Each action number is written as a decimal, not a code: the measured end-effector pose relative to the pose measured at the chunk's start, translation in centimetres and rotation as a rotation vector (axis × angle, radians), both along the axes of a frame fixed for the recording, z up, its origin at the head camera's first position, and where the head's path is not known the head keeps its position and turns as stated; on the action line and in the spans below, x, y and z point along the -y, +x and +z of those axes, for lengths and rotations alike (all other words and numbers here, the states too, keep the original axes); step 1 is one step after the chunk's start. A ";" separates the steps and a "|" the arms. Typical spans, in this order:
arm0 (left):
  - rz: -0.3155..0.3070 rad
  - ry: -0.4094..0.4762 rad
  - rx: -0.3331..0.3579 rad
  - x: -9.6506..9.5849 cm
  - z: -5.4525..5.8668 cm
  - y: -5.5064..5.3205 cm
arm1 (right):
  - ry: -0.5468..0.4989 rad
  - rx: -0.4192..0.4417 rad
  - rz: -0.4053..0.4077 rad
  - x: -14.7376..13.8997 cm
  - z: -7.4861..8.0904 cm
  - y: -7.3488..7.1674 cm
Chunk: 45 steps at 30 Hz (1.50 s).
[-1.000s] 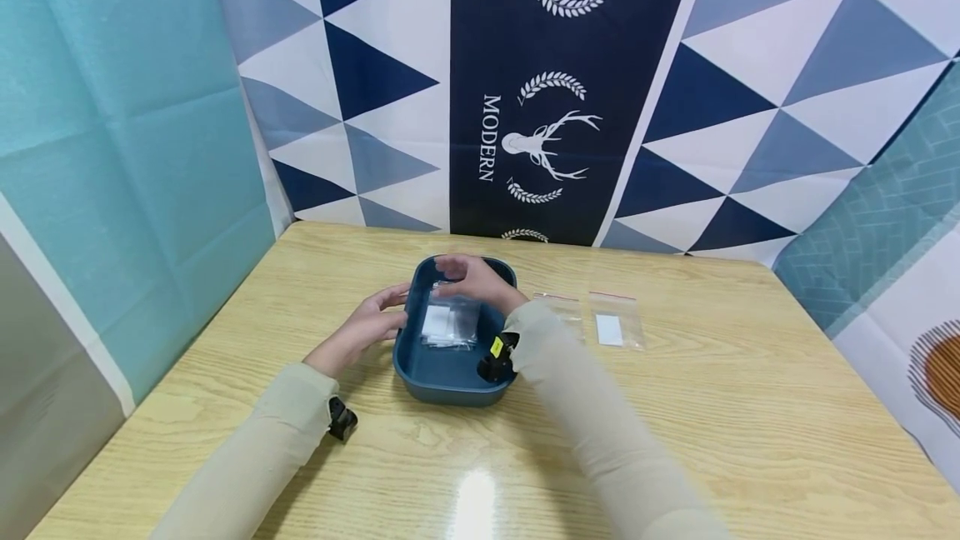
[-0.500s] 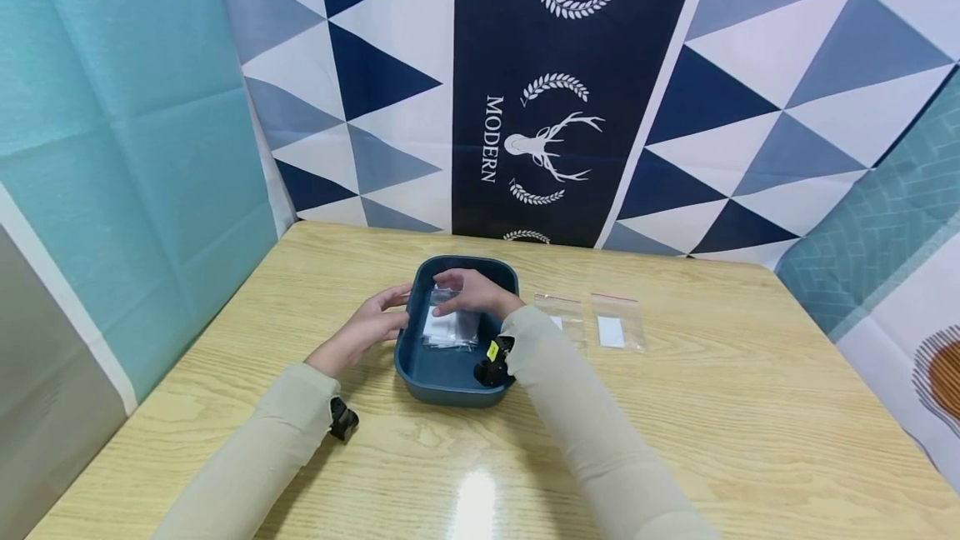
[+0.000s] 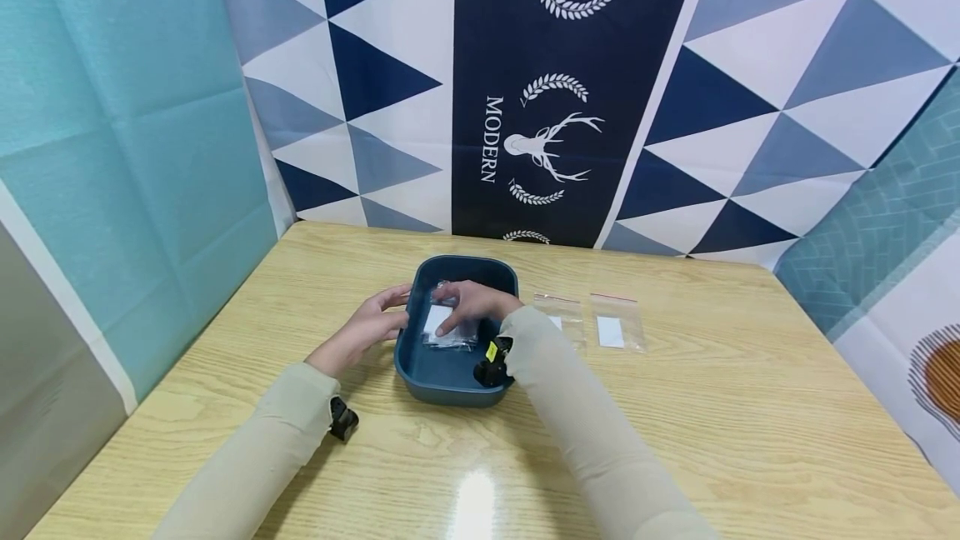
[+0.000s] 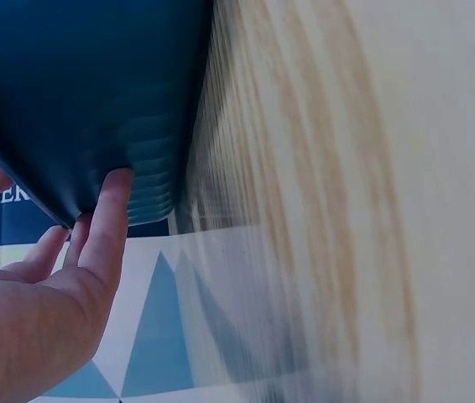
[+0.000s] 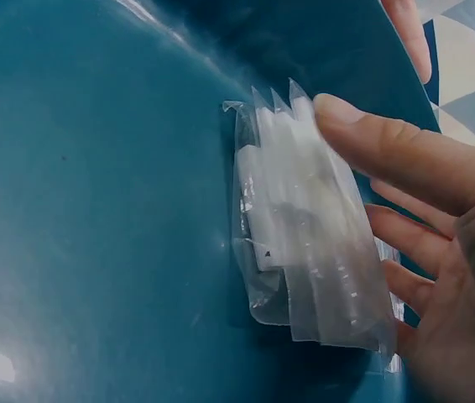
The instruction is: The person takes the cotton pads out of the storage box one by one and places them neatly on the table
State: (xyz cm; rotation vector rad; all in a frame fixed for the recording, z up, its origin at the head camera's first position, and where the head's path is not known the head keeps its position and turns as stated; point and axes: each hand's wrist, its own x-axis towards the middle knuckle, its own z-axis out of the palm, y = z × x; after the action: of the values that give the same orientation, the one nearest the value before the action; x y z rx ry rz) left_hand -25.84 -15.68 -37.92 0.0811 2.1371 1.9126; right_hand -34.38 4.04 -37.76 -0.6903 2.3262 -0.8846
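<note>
Table (image 3: 735,390): pale wood, with a cloth (image 3: 562,82) of blue and white triangles behind it.
Right hand (image 3: 472,300): down inside the blue box (image 3: 446,372); thumb and fingers are spread, with the thumb tip at the edge of the bag pile (image 5: 305,218). I can't tell if it presses.
Left hand (image 3: 366,325): fingers a bit bent and apart, fingertips on the outside of the box's left wall.
Bag pile: clear bags in the box, near its left wall, with edges fanned (like pages in a book). White patches sit on the left side. Its long way is hard to tell under the hand.
Blue box: long way runs from the person toward the cloth.
Two loose bags (image 3: 621,323): flat on the table, right of the box, red strips at the far end, toward the cloth.
</note>
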 end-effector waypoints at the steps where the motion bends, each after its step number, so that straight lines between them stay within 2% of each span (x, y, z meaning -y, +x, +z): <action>1: -0.003 -0.002 0.002 -0.1 0.4 0.3 | 0.020 -0.004 0.013 0.0 0.0 0.0; 5: -0.008 -0.014 0.002 -0.4 1.9 1.4 | 0.088 -0.036 0.044 0.1 -0.1 0.0; 10: -0.001 -0.013 0.000 -0.4 1.9 1.4 | 0.116 -0.060 0.050 0.1 0.1 0.2; 15: 0.002 -0.013 0.008 -0.5 2.1 1.5 | 0.087 -0.069 0.045 0.1 0.2 0.2; 20: -0.003 -0.013 0.009 -0.4 1.7 1.2 | 0.045 -0.078 0.032 0.1 0.2 0.2; 29: 0.013 0.004 0.004 0.2 -0.8 -0.5 | -0.030 -0.064 -0.007 0.1 0.8 0.1; 37: 0.021 -0.009 -0.006 0.0 -0.8 -0.5 | -0.055 -0.112 -0.003 -0.3 2.1 0.0; 45: 0.036 -0.015 0.013 -0.1 -0.8 -0.5 | -0.090 -0.122 0.009 -0.7 3.7 0.2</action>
State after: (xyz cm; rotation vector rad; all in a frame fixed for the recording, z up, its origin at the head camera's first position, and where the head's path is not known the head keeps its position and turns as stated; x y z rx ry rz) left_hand -26.33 -15.62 -38.76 0.0278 2.1584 1.9108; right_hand -34.14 4.74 -34.09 -0.8117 2.3997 -0.9732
